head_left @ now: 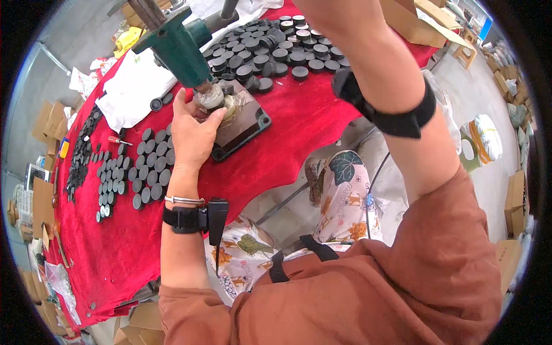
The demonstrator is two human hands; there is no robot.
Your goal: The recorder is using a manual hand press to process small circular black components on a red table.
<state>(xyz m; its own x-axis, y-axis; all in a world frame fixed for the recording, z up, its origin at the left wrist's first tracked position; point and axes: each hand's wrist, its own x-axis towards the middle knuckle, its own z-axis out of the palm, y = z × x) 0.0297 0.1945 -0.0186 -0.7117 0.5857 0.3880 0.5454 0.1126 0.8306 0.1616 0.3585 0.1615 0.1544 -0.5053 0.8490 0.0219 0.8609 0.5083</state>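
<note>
A green hand press (178, 49) stands at the table's upper left, its ram ending in a whitish, tape-wrapped tip (210, 98). Below that tip, my left hand (194, 135) has its thumb and fingers closed around a small black disc (215, 110) on the press's dark base plate (244, 118). Some of the disc is hidden by the fingers and the tip. My right arm reaches up and forward. Only the back part of my right hand (336, 14) shows at the top edge, near the press's lever side; its fingers are out of the picture.
A red cloth (270, 155) covers the table. Many black discs (241, 54) lie heaped behind the press, and more stand in rows (152, 164) left of my forearm. A small screwdriver (119, 140) and a white cloth (135, 86) lie at the left. An open cardboard box (411, 23) sits far right.
</note>
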